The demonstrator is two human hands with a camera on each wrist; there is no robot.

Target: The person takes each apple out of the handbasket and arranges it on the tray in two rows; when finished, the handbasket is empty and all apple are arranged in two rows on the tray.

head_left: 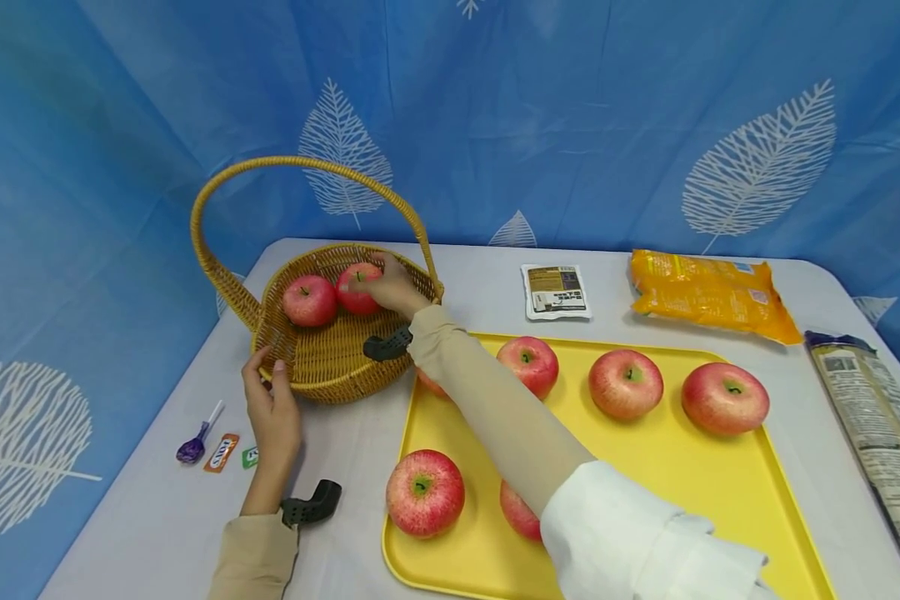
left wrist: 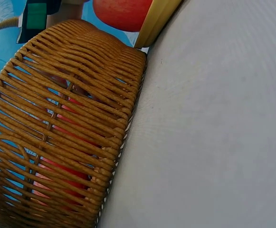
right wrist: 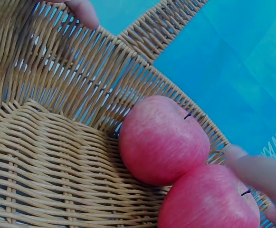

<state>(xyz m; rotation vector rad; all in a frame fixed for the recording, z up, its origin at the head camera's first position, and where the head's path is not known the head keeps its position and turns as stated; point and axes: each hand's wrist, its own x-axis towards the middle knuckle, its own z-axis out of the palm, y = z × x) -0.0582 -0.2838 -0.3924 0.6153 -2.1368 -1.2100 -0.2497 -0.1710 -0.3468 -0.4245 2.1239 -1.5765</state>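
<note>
Basket [head_left: 330, 385] and tray [head_left: 720, 483] stand near each other on the table [head_left: 345, 517]. The left hand [head_left: 273, 417] grips the basket's near-left rim, at least 1 fingertip hooked over it, probably to steady it against a nudge from inside. The right hand [head_left: 390, 287] is in over the basket's right side, its fingers part-open and spread about the right apple [head_left: 351, 305]; blur and angle leave me unable to tell whether they press on it. That apple sits inside the basket, touching the left apple [head_left: 310, 301], so the 2 likely brace each other against rolling. On the tray 6 more apples [head_left: 626, 385] show, some partly behind the right arm [head_left: 495, 392]; the raised edge probably stops them rolling off. The lollipop [head_left: 191, 450], pouch [head_left: 557, 292] and orange bag [head_left: 712, 292] lie apart, clear of both hands.
</note>
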